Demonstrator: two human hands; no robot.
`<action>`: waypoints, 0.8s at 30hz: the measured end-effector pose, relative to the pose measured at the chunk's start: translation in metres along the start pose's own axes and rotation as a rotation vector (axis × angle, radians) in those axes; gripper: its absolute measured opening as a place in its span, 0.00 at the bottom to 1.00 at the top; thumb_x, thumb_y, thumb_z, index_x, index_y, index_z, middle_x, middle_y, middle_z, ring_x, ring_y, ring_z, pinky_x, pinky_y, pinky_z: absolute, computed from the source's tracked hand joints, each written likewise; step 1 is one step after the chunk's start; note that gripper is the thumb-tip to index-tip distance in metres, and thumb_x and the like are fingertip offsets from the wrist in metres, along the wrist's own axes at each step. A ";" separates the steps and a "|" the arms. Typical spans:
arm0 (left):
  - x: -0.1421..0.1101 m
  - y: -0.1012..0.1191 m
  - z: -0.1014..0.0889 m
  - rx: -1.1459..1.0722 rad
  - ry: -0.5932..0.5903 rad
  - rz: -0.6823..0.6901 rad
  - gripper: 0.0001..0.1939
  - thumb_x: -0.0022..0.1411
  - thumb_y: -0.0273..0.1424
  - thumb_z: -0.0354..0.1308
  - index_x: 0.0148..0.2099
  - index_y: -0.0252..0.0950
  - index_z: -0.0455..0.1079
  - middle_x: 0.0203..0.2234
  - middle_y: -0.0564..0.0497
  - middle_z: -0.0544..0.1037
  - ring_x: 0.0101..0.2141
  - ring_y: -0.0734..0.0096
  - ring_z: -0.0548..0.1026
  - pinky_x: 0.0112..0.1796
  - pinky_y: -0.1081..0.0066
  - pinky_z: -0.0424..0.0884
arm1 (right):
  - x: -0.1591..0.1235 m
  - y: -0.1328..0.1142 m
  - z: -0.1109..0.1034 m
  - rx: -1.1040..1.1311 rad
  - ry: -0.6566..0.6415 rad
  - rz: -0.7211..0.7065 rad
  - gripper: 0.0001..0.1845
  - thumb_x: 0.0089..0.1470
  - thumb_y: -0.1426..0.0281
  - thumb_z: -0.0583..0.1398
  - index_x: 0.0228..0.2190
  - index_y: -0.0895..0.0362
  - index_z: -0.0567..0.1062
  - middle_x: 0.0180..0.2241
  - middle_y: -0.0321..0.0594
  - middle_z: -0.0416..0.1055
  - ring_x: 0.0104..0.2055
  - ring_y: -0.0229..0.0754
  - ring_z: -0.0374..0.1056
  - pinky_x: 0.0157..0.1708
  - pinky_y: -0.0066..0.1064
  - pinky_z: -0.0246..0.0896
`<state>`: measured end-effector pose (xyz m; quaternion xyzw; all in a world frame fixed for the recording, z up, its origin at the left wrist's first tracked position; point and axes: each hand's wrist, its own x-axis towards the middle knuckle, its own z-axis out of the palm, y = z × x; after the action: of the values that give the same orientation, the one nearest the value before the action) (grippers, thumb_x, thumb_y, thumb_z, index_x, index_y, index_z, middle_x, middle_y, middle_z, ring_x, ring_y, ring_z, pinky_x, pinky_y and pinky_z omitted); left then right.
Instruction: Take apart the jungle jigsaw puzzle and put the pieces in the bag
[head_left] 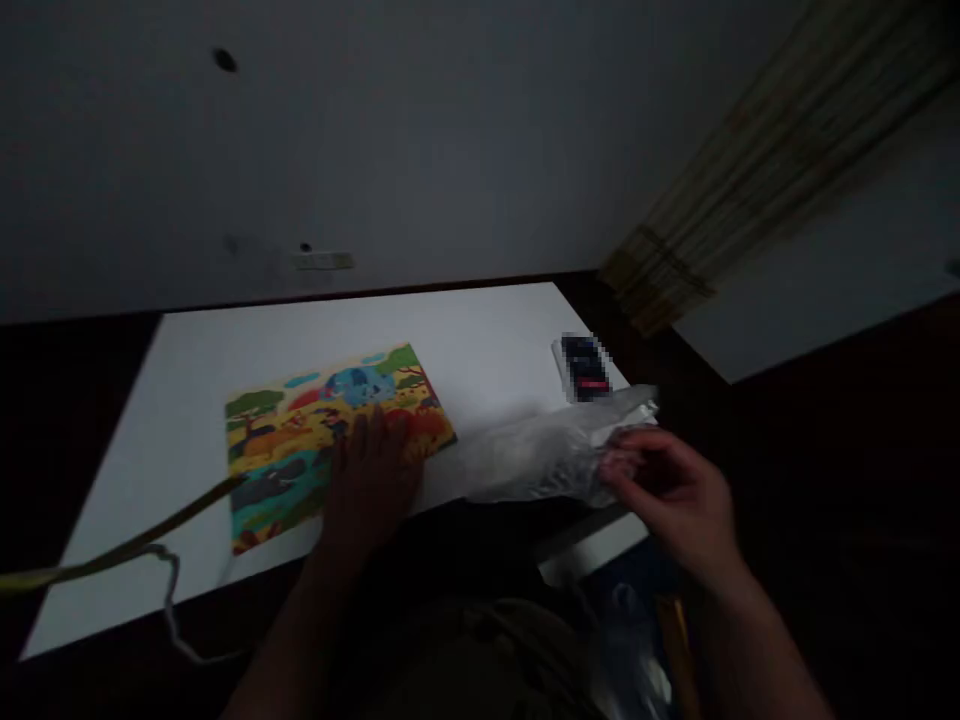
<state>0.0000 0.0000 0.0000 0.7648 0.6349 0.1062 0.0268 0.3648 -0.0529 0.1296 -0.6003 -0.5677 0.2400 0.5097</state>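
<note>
The right hand's grip point(679, 490) is nearly closed, thumb and fingers pinched on the right end of a clear bag point(532, 455); whether anything is inside the bag is lost in blur and glare. The left hand point(371, 480) has hold of nothing: it lies flat, fingers extended, on the lower right part of a board point(274, 440) printed with animals. The board lies face up on the white counter point(487, 345), left of the bag; blur hides whether the two touch.

As far along as this looks, the board is laid out flat and its picture seems whole where uncovered, while the bag is not yet put down or let go.

Farther out, a phone point(585, 368) lies beyond the bag near the counter's right edge. A yellow strap point(172, 520) and a white cord point(174, 600) cross the left side. Behind are a socket point(322, 261) and a curtain point(697, 210).
</note>
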 end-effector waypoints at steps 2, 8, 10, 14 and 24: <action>0.005 0.006 -0.002 -0.012 -0.005 0.018 0.36 0.74 0.37 0.65 0.80 0.41 0.68 0.79 0.33 0.68 0.78 0.28 0.63 0.75 0.30 0.60 | 0.021 -0.005 0.073 0.173 -0.095 -0.078 0.15 0.60 0.56 0.78 0.42 0.49 0.84 0.45 0.42 0.82 0.40 0.44 0.81 0.40 0.37 0.82; 0.039 0.042 -0.013 -0.131 0.098 0.087 0.25 0.81 0.34 0.57 0.73 0.33 0.74 0.62 0.29 0.84 0.62 0.36 0.83 0.65 0.35 0.74 | 0.073 -0.043 0.240 0.378 -0.311 -0.240 0.13 0.61 0.63 0.72 0.47 0.50 0.83 0.51 0.44 0.81 0.45 0.44 0.81 0.46 0.37 0.82; 0.042 0.049 -0.021 -0.163 0.183 0.141 0.29 0.78 0.30 0.57 0.77 0.34 0.71 0.72 0.29 0.76 0.72 0.34 0.74 0.70 0.34 0.70 | 0.088 -0.049 0.270 0.382 -0.365 -0.265 0.14 0.60 0.64 0.71 0.47 0.51 0.83 0.51 0.43 0.81 0.44 0.43 0.81 0.47 0.37 0.82; 0.004 0.035 -0.044 -0.324 0.182 0.306 0.23 0.67 0.24 0.63 0.62 0.47 0.81 0.56 0.43 0.86 0.56 0.49 0.84 0.56 0.49 0.85 | 0.101 -0.041 0.305 0.315 -0.543 -0.228 0.13 0.60 0.68 0.68 0.48 0.52 0.82 0.51 0.44 0.82 0.42 0.42 0.80 0.46 0.36 0.82; -0.022 -0.087 -0.064 -0.174 0.732 -0.455 0.31 0.68 0.54 0.65 0.64 0.41 0.79 0.59 0.36 0.75 0.60 0.37 0.75 0.60 0.36 0.78 | 0.058 -0.019 0.353 0.133 -0.800 -0.353 0.13 0.68 0.69 0.66 0.53 0.52 0.82 0.56 0.44 0.84 0.56 0.47 0.82 0.57 0.41 0.80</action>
<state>-0.1002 -0.0111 0.0444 0.5124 0.7435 0.4147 -0.1126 0.0648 0.1178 0.0342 -0.3201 -0.7975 0.3987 0.3204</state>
